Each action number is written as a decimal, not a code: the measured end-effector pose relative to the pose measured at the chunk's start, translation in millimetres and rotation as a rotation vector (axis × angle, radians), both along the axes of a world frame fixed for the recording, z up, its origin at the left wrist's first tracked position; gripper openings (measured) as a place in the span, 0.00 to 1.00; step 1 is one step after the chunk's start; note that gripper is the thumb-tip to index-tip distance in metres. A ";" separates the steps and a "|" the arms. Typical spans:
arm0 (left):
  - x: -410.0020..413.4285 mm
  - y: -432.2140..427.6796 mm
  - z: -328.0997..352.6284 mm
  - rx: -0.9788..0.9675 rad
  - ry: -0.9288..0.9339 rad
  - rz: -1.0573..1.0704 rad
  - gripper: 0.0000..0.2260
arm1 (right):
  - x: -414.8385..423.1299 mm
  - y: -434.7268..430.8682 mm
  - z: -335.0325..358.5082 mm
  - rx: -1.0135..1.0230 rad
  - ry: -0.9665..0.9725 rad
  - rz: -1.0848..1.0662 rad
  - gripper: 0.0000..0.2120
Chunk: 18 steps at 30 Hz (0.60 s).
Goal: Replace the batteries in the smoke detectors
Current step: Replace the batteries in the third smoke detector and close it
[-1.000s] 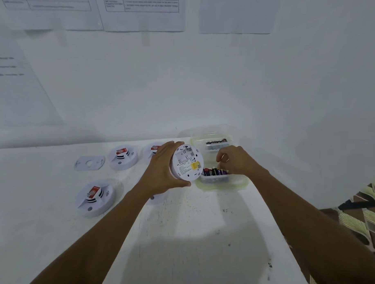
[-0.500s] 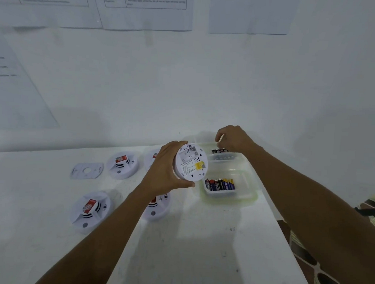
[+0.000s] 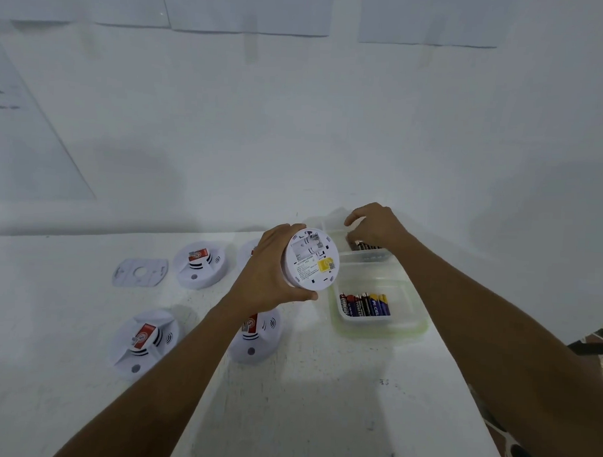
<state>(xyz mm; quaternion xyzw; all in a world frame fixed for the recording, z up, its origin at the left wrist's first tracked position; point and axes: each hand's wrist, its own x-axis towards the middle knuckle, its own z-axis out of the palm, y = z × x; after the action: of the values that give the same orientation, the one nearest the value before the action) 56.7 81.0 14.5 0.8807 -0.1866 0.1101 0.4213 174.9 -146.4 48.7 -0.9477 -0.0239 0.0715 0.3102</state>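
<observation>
My left hand (image 3: 271,278) grips a round white smoke detector (image 3: 312,259) above the table, its back with a yellow label turned toward me. My right hand (image 3: 373,224) reaches down into the far clear plastic container (image 3: 374,253), fingers bent over the dark batteries (image 3: 362,246) lying there; whether it holds one is hidden. A nearer clear container (image 3: 409,326) holds a row of batteries (image 3: 364,304) with black, red and blue wrappers.
Three more white detectors lie on the white table: back left (image 3: 199,264), front left (image 3: 142,342), and one under my left forearm (image 3: 259,333). Another peeks out behind my left hand. A flat mounting plate (image 3: 139,273) lies at far left. The wall stands close behind.
My right hand went from the near battery container up to the far one and now dips into it. My left hand keeps holding the detector in about the same place.
</observation>
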 end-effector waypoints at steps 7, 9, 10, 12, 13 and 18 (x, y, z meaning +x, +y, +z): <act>-1.2 -4.0 2.8 -0.056 0.005 0.007 0.44 | -56.6 -4.4 44.1 0.601 -0.111 0.040 0.04; -3.1 -7.1 5.2 -0.058 -0.007 0.004 0.45 | -76.3 3.9 47.6 0.663 -0.120 0.068 0.04; -3.6 -8.5 5.9 -0.055 -0.012 0.001 0.45 | -85.0 8.8 46.4 0.662 -0.127 0.074 0.04; -6.2 -10.2 7.0 -0.059 -0.025 0.000 0.45 | -98.5 18.8 39.5 0.630 -0.168 0.060 0.04; -8.3 -10.8 7.9 -0.060 -0.030 0.007 0.45 | -103.5 23.4 35.0 0.604 -0.210 0.040 0.04; -17.2 -13.4 13.2 -0.087 -0.030 0.030 0.41 | -123.0 43.7 10.7 0.505 -0.461 -0.049 0.03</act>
<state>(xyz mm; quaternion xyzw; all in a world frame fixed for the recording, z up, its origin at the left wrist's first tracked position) 39.4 67.5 27.7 0.8625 -0.1748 0.1373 0.4546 51.9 -102.7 59.4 -0.8325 -0.0877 -0.1603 0.5230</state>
